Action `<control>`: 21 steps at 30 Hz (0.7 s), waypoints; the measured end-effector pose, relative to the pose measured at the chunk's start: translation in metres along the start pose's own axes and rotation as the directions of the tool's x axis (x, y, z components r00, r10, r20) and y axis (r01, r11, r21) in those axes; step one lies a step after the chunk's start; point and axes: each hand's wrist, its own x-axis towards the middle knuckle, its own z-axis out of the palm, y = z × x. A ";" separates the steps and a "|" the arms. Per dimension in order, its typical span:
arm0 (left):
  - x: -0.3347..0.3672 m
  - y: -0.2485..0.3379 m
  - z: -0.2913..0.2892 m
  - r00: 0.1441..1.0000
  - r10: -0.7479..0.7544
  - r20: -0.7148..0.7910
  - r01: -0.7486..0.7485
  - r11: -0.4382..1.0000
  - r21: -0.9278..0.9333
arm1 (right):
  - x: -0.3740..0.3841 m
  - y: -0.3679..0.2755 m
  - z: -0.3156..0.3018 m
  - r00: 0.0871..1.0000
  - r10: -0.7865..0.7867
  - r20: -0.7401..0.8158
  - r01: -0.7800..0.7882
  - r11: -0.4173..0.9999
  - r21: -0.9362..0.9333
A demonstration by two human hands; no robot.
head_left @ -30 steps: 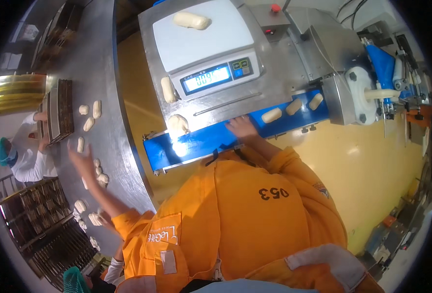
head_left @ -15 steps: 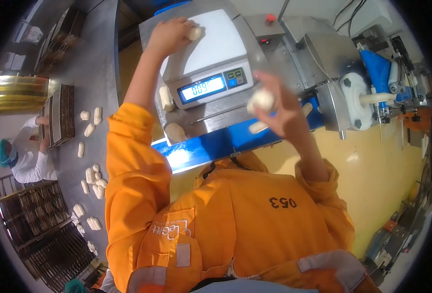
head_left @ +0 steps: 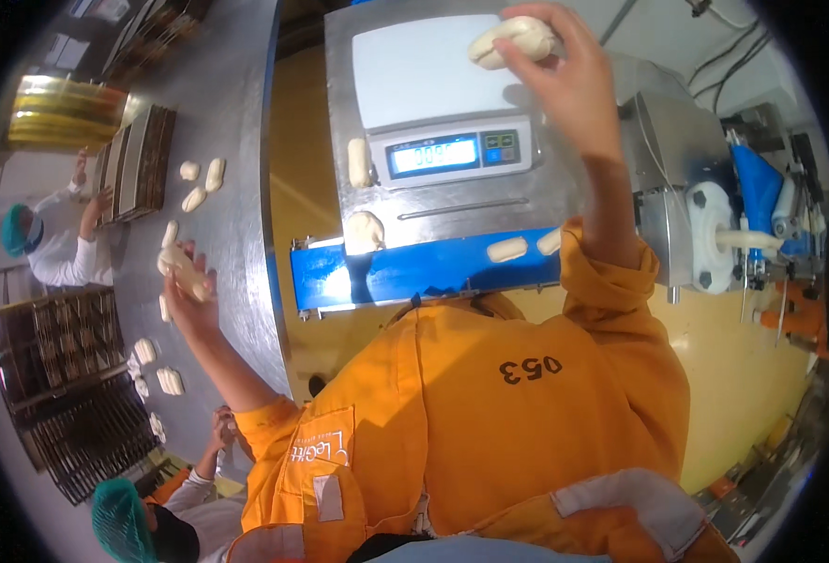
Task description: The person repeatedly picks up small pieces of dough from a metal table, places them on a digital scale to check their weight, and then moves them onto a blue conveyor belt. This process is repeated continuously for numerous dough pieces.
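My right hand [head_left: 569, 75] grips a pale, elongated piece of dough [head_left: 513, 42] between thumb and fingers, above the right side of the scale's white platform [head_left: 424, 70]. My left hand [head_left: 194, 281] is stretched out over the steel table [head_left: 236, 206] on the left. Its fingers are curved around a dough piece [head_left: 182, 270], among other pieces partly hidden by the hand. The scale's lit display [head_left: 433, 157] faces me. A dough stick [head_left: 359, 163] lies beside the scale, and a rounder lump [head_left: 365, 231] sits at the steel stand's front left corner.
Dough pieces [head_left: 506, 249] lie on a blue conveyor belt [head_left: 433, 266] in front of me. A steel machine [head_left: 677, 159] stands at the right. Several loose dough pieces [head_left: 194, 198] are spread over the left table. One co-worker [head_left: 58, 239] handles dark trays [head_left: 138, 164]; another [head_left: 133, 521] is at lower left.
My left hand has left the scale platform and swung over to the left table. My right hand has moved up from above the belt to the scale, carrying dough. The view has shifted left.
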 end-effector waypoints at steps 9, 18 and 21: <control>-0.032 -0.032 0.003 0.996 -0.082 0.040 0.090 0.946 -0.312 | 0.009 0.015 0.028 0.990 -0.141 -0.017 0.137 0.977 -0.163; -0.027 -0.127 0.067 0.933 -0.360 0.016 0.351 0.897 -0.269 | -0.166 0.019 0.125 0.863 -0.119 0.491 0.229 0.959 -0.169; -0.016 -0.178 0.082 0.891 -0.450 0.065 0.452 0.859 -0.242 | -0.218 0.027 0.193 0.900 0.041 0.435 0.083 0.961 -0.263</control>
